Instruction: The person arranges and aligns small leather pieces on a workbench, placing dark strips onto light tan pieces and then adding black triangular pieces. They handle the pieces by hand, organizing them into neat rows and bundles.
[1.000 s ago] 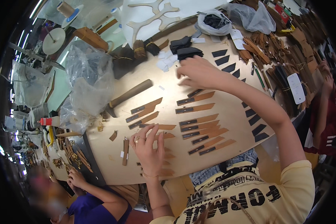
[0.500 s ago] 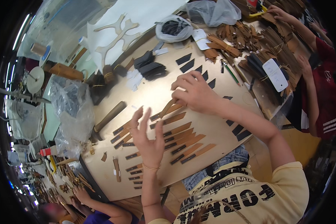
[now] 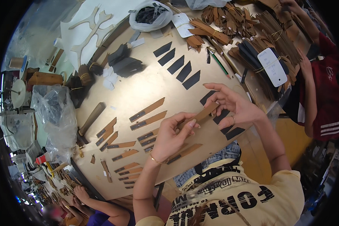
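In front of me, near the table's front edge, my left hand (image 3: 171, 137) pinches a brown leather strip (image 3: 201, 114) between thumb and fingers. The strip slants up to the right, lifted off the table. At its far end, the fingertips of my right hand (image 3: 237, 107) touch it from behind, with the thumb held well apart. Around and below my left hand lie brown strips with dark end patches, some partly hidden by it. Two such strips (image 3: 148, 119) lie beyond it. Several black slanted pieces (image 3: 176, 64) lie in a row farther off, and others sit under my right hand.
A hammer (image 3: 91, 119) lies at left, near a clear plastic bag (image 3: 54, 124). Black piles (image 3: 126, 62) and a bag of black scraps (image 3: 150, 17) stand at the back. Bundled brown strips (image 3: 211, 32) fill the far right. A co-worker in a red shirt (image 3: 327, 86) stands at right.
The leather strip was in my right hand; my left hand, then open, now grips it. Both hands have come nearer to me and to the right. The view has shifted.
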Tool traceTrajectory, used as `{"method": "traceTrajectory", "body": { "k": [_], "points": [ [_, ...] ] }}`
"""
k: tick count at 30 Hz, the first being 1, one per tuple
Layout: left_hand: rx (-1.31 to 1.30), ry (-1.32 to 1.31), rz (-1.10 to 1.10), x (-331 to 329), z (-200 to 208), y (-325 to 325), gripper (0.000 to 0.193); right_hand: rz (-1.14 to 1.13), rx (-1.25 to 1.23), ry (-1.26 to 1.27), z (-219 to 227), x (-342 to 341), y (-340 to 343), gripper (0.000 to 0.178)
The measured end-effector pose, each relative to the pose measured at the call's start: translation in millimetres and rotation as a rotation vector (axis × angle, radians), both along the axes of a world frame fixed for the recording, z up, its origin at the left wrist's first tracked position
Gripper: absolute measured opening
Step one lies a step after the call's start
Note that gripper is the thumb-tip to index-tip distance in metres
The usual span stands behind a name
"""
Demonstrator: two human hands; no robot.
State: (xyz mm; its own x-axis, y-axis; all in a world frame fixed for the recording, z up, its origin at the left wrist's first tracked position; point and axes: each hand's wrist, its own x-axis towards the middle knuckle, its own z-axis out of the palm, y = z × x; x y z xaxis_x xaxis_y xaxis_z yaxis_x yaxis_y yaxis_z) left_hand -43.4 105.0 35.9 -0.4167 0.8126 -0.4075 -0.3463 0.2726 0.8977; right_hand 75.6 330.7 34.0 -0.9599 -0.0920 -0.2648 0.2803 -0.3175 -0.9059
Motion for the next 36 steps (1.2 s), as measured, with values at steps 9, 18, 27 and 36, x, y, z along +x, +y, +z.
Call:
{"method": "traceTrajectory", "body": {
  "k": [9, 18, 27, 36],
  "points": [
    [-0.017, 0.228, 0.049, 10, -6, 16, 0.021, -0.153, 0.191, -0.097, -7, -8, 2, 0.067],
    [-0.139, 0.365, 0.227, 15, -15, 30, 0.020, -0.159, 0.652, -0.063, -4, -15, 13, 0.028],
    [-0.134, 0.293, 0.323, -7, -9, 41, 0.020, -0.160, 0.788, 0.007, 1, -42, 23, 0.024],
    [-0.240, 0.244, 0.289, 21, -23, 42, 0.012, -0.175, 0.682, -0.123, -5, -21, 17, 0.039]
  ]
}}
